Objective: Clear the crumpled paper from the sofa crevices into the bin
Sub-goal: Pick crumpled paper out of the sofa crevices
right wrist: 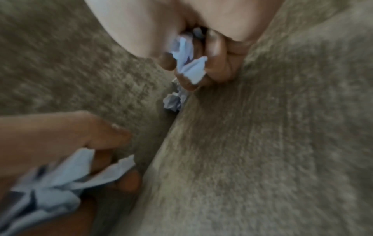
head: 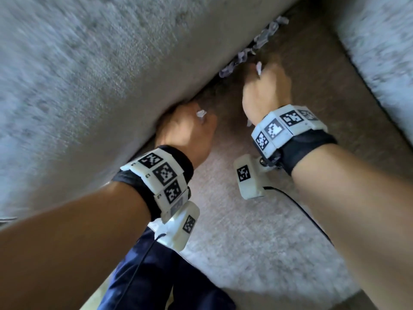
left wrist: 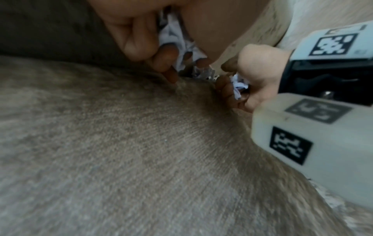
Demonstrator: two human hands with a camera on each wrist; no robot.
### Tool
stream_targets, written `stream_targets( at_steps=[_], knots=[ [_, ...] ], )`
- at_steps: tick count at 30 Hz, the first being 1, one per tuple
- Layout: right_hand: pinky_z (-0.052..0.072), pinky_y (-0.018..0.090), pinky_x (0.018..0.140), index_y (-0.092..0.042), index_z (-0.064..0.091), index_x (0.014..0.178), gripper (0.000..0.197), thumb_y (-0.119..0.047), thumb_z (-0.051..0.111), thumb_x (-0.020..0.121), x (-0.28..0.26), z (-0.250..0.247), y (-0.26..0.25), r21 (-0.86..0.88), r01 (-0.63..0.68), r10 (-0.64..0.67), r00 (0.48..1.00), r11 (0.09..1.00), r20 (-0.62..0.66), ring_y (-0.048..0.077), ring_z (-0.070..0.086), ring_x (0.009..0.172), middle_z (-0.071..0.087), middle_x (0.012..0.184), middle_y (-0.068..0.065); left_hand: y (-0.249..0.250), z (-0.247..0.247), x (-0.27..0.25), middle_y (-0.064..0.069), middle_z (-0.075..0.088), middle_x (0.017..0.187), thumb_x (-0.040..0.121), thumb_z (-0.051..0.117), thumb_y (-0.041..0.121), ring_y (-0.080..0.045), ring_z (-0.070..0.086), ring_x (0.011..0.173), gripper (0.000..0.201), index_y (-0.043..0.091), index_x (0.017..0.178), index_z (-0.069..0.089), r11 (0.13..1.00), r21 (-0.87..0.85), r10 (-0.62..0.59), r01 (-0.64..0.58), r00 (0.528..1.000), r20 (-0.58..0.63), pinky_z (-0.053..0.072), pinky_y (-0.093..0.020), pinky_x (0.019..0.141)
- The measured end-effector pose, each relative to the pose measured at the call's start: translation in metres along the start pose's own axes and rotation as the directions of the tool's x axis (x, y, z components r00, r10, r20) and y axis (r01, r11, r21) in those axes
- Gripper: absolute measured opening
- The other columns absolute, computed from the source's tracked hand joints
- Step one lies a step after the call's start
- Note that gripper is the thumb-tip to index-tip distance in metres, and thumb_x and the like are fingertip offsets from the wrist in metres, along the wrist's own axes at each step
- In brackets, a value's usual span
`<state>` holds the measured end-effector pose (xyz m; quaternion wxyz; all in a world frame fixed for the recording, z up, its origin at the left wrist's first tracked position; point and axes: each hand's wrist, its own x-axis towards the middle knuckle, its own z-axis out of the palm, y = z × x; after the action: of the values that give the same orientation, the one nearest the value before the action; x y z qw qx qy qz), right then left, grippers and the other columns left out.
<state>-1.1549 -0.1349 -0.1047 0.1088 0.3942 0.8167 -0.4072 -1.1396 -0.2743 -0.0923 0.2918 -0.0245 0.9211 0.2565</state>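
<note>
Both hands are curled around crumpled paper: the left hand (head: 185, 128) at 6 o'clock of the crevice, the right hand (head: 266, 90) higher. More paper scraps (head: 252, 48) sit in the crevice (head: 207, 86) toward 1 o'clock. I think full fists may drop pieces or push scraps deeper. The bin is not in view, and the pictures are blurred
</note>
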Motion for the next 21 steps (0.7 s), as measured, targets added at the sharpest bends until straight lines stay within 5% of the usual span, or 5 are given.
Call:
stream_targets(
  at_steps=[3,7,12,17,21],
  knots=[
    [0.043,0.037,0.078,-0.014,0.039,0.137,0.053,-0.032,0.055,0.09,0.003,0.012,-0.002,-0.143,0.096,-0.086,0.994,0.985,0.07,0.041,0.057,0.108,0.062,0.119,0.018,-0.005,-0.003,0.0,0.001,0.04,0.057,0.089,0.057,0.03,-0.038,0.058,0.075,0.041,0.016,0.057,0.036,1.0,0.009,0.022,-0.022,1.0,0.021,0.033,-0.031,0.062],
    [0.038,0.029,0.076,-0.025,0.039,0.14,0.069,-0.041,0.067,0.079,0.011,0.02,-0.005,-0.199,0.126,-0.108,0.989,0.972,0.097,0.034,0.057,0.112,0.063,0.121,0.009,-0.012,-0.003,-0.002,0.0,0.041,0.055,0.086,0.058,0.029,-0.036,0.057,0.071,0.039,0.013,0.057,0.037,1.0,-0.026,0.007,-0.006,1.0,0.009,0.034,-0.03,0.06],
    [0.035,0.029,0.07,-0.028,0.055,0.113,0.031,-0.036,0.054,0.083,0.01,0.022,-0.007,-0.205,0.135,-0.125,0.99,0.969,0.064,0.035,0.06,0.104,0.067,0.107,0.003,-0.011,-0.003,-0.003,-0.003,0.043,0.054,0.086,0.058,0.029,-0.029,0.044,0.062,0.039,0.012,0.058,0.039,0.998,-0.049,-0.038,0.037,0.999,-0.017,0.031,-0.029,0.059],
    [0.035,0.031,0.067,-0.016,0.061,0.105,0.031,-0.038,0.049,0.086,0.009,0.02,-0.005,-0.149,0.126,-0.121,0.992,0.981,0.047,0.039,0.06,0.1,0.067,0.106,0.012,-0.007,-0.002,0.0,-0.004,0.042,0.054,0.087,0.058,0.027,-0.03,0.044,0.062,0.038,0.009,0.059,0.038,0.998,-0.045,-0.036,0.035,0.999,-0.021,0.029,-0.028,0.06],
    [0.021,0.028,0.06,-0.006,0.05,0.069,0.033,-0.028,0.046,0.092,0.007,0.005,0.003,-0.09,0.077,-0.077,0.997,0.993,0.004,0.041,0.05,0.077,0.063,0.086,0.021,0.001,0.003,0.004,0.002,0.042,0.056,0.088,0.059,0.025,-0.027,0.043,0.064,0.034,0.015,0.062,0.039,0.996,-0.091,-0.026,0.024,0.999,-0.028,0.031,-0.028,0.062]
  ],
)
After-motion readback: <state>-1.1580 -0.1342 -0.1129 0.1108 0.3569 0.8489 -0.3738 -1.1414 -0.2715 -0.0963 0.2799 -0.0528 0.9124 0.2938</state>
